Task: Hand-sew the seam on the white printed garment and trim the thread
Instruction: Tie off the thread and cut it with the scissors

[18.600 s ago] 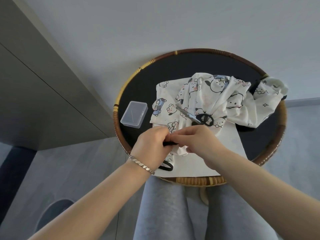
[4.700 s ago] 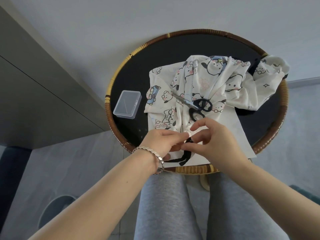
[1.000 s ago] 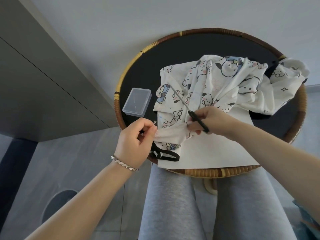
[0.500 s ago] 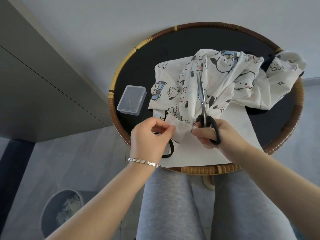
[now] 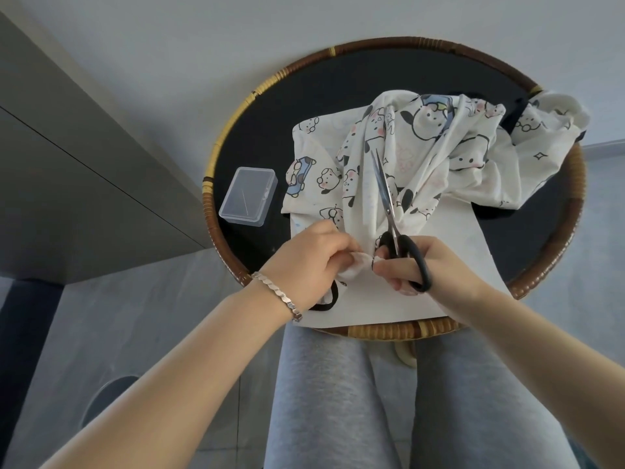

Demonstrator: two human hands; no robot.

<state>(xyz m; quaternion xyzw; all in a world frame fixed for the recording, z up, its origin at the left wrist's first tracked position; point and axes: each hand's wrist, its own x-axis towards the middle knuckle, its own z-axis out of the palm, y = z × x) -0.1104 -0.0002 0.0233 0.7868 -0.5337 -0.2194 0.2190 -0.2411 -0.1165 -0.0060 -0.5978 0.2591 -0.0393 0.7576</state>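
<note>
The white garment (image 5: 436,154) printed with cartoon dogs lies bunched on a round tray table (image 5: 338,82). My left hand (image 5: 311,262), with a silver bracelet on the wrist, pinches a small fold of the garment's near edge. My right hand (image 5: 422,265) grips the black-handled scissors (image 5: 392,218). Their steel blades are together and point away from me over the cloth. The fingertips of both hands almost touch at the pinched fold. No thread or needle shows clearly.
A clear plastic box (image 5: 248,196) sits on the dark tray surface left of the garment. A white sheet (image 5: 389,299) lies under the cloth at the near rim. My grey-trousered legs (image 5: 338,401) are below the tray. A grey cabinet (image 5: 67,164) stands to the left.
A second ago my right hand held the scissors pointing left, away from the left hand. Now both hands are close together at the fold and the blades point away from me.
</note>
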